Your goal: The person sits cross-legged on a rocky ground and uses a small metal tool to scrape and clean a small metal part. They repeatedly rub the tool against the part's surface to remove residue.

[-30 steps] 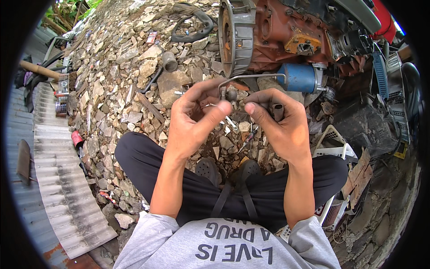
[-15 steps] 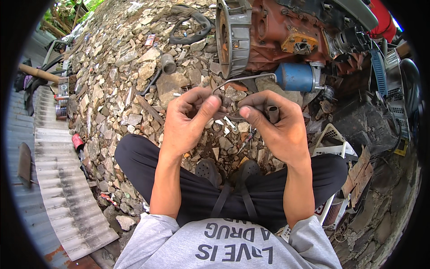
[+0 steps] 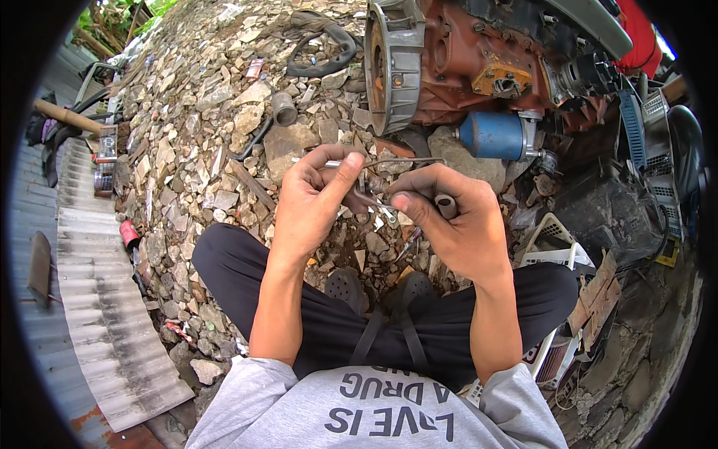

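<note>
Both hands are raised in front of me over the rubble. My left hand (image 3: 318,183) pinches a thin bent metal tube (image 3: 407,159) between thumb and fingers. One stretch of the tube runs out to the right, above my right hand; a lower stretch reaches the right fingertips. My right hand (image 3: 464,224) is closed, its thumb and forefinger gripping that lower stretch. A short hollow dark metal cylinder (image 3: 446,206) sticks out between its fingers; whether it joins the tube is hidden. On the ground below lie a wrench (image 3: 387,215) and a screwdriver-like tool (image 3: 410,242).
A reddish-brown engine block (image 3: 467,67) with a grey bell housing (image 3: 395,67) and a blue canister (image 3: 493,135) stands at the far right. White crates (image 3: 557,238) are beside my right knee. Corrugated sheets (image 3: 112,299) lie left. A rubber hose (image 3: 329,63) rests on the rubble.
The tube has turned in my hands: its free stretch swings lower and nearer, away from the blue canister. My right hand has shifted slightly left and nearer. My view has shifted slightly.
</note>
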Demonstrator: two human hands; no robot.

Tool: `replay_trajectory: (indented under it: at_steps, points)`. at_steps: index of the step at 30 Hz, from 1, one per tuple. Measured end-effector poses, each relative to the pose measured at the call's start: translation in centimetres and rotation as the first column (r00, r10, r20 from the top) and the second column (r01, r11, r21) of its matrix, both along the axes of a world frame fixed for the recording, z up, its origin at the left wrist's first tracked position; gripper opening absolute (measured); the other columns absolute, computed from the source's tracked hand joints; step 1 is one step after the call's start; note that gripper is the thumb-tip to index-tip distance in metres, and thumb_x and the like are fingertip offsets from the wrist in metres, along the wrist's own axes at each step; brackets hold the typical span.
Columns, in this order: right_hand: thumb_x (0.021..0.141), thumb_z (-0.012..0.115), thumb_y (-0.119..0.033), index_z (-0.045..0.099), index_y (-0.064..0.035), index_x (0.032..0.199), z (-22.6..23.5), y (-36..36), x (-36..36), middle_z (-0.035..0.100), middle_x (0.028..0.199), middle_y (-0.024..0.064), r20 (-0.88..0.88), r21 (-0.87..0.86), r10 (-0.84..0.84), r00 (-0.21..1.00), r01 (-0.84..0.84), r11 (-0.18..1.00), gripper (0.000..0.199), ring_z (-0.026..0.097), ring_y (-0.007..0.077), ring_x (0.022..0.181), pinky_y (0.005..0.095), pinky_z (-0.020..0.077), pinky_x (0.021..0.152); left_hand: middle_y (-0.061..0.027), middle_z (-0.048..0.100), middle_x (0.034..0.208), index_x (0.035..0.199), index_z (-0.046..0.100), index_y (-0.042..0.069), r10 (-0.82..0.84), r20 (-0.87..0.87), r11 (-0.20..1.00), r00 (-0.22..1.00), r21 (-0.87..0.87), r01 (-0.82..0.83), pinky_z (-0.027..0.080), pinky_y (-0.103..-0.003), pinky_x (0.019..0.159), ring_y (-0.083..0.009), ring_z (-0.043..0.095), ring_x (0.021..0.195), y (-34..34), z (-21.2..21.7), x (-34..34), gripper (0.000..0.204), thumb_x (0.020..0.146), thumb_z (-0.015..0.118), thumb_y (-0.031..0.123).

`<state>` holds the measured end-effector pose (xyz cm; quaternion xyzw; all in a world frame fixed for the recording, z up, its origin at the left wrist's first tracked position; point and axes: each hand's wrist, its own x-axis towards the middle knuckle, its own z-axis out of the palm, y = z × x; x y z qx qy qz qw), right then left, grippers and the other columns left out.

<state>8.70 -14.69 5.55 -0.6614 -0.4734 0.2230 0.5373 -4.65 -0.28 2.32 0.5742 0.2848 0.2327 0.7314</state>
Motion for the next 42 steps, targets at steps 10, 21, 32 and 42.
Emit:
replay_trajectory:
  at_steps: [10, 21, 32, 42]
  points:
    - [0.072, 0.073, 0.004, 0.067, -0.0036, 0.094, -1.3, 0.3, 0.6, 0.059, 0.075, 0.0099, 0.396, 0.071, 0.058, 0.916, -0.093, 0.993, 0.023, 0.058, 0.0262, 0.063, 0.0365, 0.0447, 0.055, -0.0116, 0.070, 0.088, 0.105, 0.064, -0.006, -0.144, 0.077, 0.989, 0.987, -0.029, 0.147, 0.057, -0.029, 0.072, -0.0162, 0.068, 0.079, 0.5, -0.3, -0.6, 0.038, 0.095, 0.064, 0.031]
    - [0.068, 0.072, 0.004, 0.066, -0.0058, 0.094, -1.5, 0.3, 0.9, 0.055, 0.075, 0.0093, 0.526, 0.060, 0.062, 0.848, -0.110, 0.992, 0.028, 0.058, 0.0294, 0.070, 0.0408, 0.0468, 0.060, -0.0099, 0.068, 0.090, 0.112, 0.062, -0.004, -0.058, 0.084, 0.997, 0.995, -0.038, 0.062, 0.059, -0.033, 0.072, -0.0168, 0.069, 0.084, -0.1, 0.5, -0.4, 0.039, 0.098, 0.059, 0.032]
    - [0.070, 0.075, 0.000, 0.067, -0.0044, 0.094, -1.1, 0.4, 0.7, 0.056, 0.074, 0.0082, 0.574, 0.088, 0.055, 0.817, -0.128, 0.988, 0.026, 0.058, 0.0282, 0.068, 0.0390, 0.0472, 0.060, -0.0103, 0.069, 0.095, 0.118, 0.060, -0.004, -0.094, 0.153, 0.989, 0.984, -0.097, 0.109, 0.057, -0.028, 0.076, -0.0141, 0.066, 0.086, 0.3, -0.8, -0.6, 0.038, 0.093, 0.068, 0.024]
    - [0.066, 0.075, 0.002, 0.067, -0.0037, 0.094, -1.0, 0.3, 0.7, 0.056, 0.072, 0.0079, 0.579, 0.114, 0.076, 0.812, -0.172, 0.978, 0.030, 0.057, 0.0264, 0.066, 0.0383, 0.0464, 0.057, -0.0095, 0.070, 0.091, 0.117, 0.060, -0.005, -0.190, 0.075, 0.980, 0.979, 0.067, 0.185, 0.057, -0.028, 0.075, -0.0140, 0.067, 0.085, 1.2, -0.7, -1.5, 0.037, 0.093, 0.069, 0.022]
